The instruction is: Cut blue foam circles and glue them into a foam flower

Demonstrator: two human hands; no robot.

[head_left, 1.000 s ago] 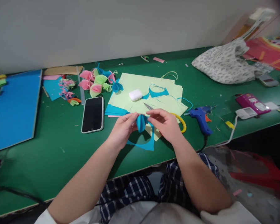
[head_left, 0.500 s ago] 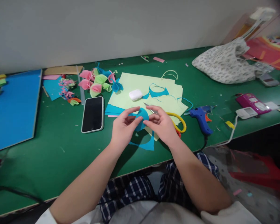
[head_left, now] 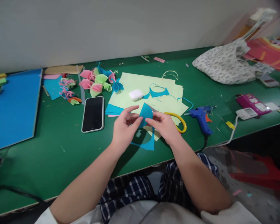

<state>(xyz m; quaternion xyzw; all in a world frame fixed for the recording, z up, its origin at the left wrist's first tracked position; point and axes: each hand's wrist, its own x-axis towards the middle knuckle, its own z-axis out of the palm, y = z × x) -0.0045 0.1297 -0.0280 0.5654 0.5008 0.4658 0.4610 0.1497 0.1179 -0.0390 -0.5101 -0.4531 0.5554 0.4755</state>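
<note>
Blue paper (head_left: 145, 112), pinched between left hand (head_left: 125, 128) and right hand (head_left: 164, 125) near the table's (head_left: 49, 146) front edge, looked only part-folded. Finished petals (head_left: 96, 83) lay far left; more sheets (head_left: 140, 88) waited uncut.

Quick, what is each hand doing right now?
Left hand: closed, pinching the folded blue foam piece.
Right hand: closed, pinching the same piece from the other side.

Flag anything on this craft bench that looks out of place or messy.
Nothing is damaged or spilled. The green table is littered with paper offcuts, and thin blue trimmings lie over the pale green sheets. Both hands, left hand and right hand, pinch a blue paper piece.
</note>
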